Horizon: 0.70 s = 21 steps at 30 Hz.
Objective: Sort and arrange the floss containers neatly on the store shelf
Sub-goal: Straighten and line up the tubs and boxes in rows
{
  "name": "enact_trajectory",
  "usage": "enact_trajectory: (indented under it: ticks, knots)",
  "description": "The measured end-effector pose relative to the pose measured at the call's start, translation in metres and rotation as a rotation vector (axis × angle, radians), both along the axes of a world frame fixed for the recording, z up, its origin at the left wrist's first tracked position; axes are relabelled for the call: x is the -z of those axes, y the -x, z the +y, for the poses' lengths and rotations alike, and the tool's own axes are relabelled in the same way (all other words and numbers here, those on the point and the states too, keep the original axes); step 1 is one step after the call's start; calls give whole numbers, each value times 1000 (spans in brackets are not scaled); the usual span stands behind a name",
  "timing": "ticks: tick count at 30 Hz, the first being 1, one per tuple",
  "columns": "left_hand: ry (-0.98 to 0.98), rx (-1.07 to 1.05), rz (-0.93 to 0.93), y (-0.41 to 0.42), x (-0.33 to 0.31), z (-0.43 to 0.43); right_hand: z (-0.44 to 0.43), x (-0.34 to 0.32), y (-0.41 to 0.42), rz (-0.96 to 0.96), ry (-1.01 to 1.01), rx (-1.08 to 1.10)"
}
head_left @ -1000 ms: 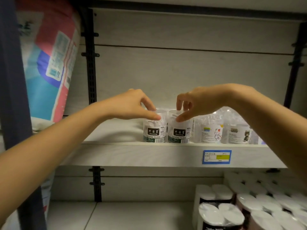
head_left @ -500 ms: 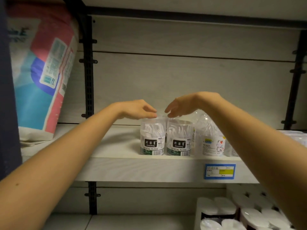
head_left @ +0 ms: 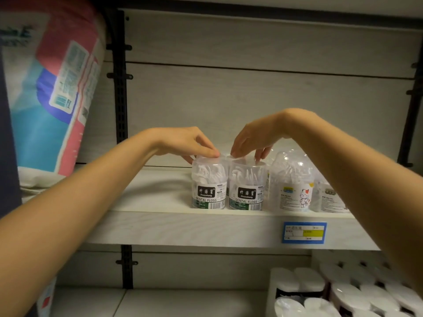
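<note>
Two clear floss containers with black "DENTAL FLOSS" labels stand side by side near the front edge of the white shelf (head_left: 160, 225). My left hand (head_left: 183, 143) reaches from above and pinches the lid of the left floss container (head_left: 209, 186) between fingertips and thumb. Curled fingers of my right hand (head_left: 256, 136) come down on the lid of the right floss container (head_left: 247, 188) and grip it. Right of the pair stands a domed floss container with a cartoon label (head_left: 290, 188). Another labelled container (head_left: 327, 197) is partly hidden behind my right forearm.
A large pink and blue soft pack (head_left: 52, 92) leans at the shelf's left end beside a black upright (head_left: 120, 88). A blue price tag (head_left: 304, 232) is on the shelf's front edge. White-lidded packs (head_left: 332, 291) fill the lower shelf at right.
Half a second ago both hands hovered just above the two containers; now their fingers have dropped onto the lids. The containers stand where they were.
</note>
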<state>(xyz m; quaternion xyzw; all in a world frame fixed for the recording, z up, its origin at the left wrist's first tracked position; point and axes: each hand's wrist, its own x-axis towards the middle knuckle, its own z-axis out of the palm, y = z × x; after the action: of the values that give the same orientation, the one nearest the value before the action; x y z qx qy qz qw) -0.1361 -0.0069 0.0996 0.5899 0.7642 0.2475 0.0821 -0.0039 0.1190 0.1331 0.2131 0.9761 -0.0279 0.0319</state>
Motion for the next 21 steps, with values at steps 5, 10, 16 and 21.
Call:
enact_trajectory:
  ticks: [5, 10, 16, 21]
  knots:
    - [36, -1, 0, -3, -4, -3, -2, 0, -3, -13, -8, 7]
    - [31, -45, 21, 0, -8, 1, 1, -5, 1, 36, -51, 34]
    - [9, -164, 144, 19, 0, 28, 21, -1, 39, 69, -134, 72]
    - [63, -168, 98, 24, 7, 40, 25, 7, 55, -2, -79, 123]
